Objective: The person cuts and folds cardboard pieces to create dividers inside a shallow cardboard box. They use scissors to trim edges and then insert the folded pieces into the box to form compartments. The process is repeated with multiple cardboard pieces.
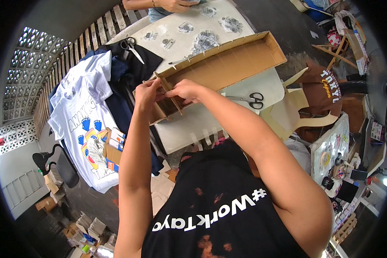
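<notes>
A long, shallow cardboard box (228, 63) lies slantwise on the white table in front of me. Thin cardboard dividers (174, 105) cross its near left end and form narrow compartments there. My left hand (148, 93) is closed at that end, thumb and fingers pinching the top of a divider. Beside it, my right hand (187, 90) has its thumb and fingers bent around a divider, close to the left fingertips. Both hands hide part of the dividers. Black-handled scissors (255, 100) rest on the table to the right of my right hand.
Small dark printed pieces (205, 41) are scattered on the white table (176, 136) beyond the box. Another person's hand (174, 5) is at the far edge. Left lie a white printed shirt (82, 116), dark cloth and a second pair of scissors (133, 50). A pale yellow chair (284, 109) stands right.
</notes>
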A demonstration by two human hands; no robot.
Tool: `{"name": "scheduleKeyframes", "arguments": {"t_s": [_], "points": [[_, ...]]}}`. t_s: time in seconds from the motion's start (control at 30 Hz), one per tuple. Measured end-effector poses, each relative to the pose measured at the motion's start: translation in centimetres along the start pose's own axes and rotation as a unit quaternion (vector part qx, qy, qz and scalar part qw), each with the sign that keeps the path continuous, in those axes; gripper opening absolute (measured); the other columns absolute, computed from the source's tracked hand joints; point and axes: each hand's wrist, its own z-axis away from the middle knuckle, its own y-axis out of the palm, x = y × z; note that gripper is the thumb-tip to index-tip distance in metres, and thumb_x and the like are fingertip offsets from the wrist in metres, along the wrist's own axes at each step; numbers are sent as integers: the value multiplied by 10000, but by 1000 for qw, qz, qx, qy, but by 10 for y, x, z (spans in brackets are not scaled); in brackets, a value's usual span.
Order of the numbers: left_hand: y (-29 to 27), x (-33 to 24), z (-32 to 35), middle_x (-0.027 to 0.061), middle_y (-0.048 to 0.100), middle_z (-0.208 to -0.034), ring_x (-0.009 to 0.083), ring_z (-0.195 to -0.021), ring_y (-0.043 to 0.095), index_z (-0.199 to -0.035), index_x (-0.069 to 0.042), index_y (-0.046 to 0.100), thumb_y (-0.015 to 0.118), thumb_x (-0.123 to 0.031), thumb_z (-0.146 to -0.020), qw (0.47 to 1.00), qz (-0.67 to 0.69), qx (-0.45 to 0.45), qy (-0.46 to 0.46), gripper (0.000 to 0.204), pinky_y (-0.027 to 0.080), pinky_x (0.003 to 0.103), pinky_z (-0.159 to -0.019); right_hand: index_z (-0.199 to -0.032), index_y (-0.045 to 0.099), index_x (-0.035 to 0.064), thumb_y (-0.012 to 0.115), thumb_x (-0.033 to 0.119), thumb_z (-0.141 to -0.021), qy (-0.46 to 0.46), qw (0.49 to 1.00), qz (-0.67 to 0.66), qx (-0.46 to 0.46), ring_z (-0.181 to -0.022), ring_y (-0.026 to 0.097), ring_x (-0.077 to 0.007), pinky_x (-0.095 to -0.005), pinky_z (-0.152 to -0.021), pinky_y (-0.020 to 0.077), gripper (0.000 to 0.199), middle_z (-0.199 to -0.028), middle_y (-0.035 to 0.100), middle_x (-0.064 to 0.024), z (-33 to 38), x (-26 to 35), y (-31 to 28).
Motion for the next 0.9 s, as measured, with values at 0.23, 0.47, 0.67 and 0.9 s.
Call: {"name": "scheduleKeyframes", "arguments": {"t_s": [0.23,0.47,0.67,0.9], "points": [[13,-14,6,150,698,-968,214,-802,706,-1063,84,690,646,-180,-944,992,-76,-84,51,293,619,343,-699,-1148,657,-18,771,253,-828,10,1000,-11,-7,-969,656,-265,-453,-838,537,435,-1106,673,-133,-8,-5,0],[1,-9,-25,167,726,-1011,278,-955,702,-1132,-37,712,667,-188,-901,887,-320,-129,307,280,526,351,-861,-1113,664,-27,779,254,-817,-13,998,-21,-55,-905,663,-240,-375,-761,547,424,-1025,690,-133,4,-1,6],[2,-17,-37,168,736,-999,259,-925,715,-1096,-58,735,703,-226,-880,923,-317,-114,188,276,527,345,-850,-1073,674,-29,784,271,-820,14,999,4,-43,-861,671,-229,-392,-746,553,407,-976,697,-120,-12,-9,0],[5,-13,-38,157,741,-937,255,-868,717,-1039,-57,752,739,-230,-840,896,-349,-170,215,263,531,337,-810,-1127,664,-2,774,299,-844,33,999,-5,-21,-942,659,-234,-437,-821,539,427,-1047,687,-106,6,6,2]]}}
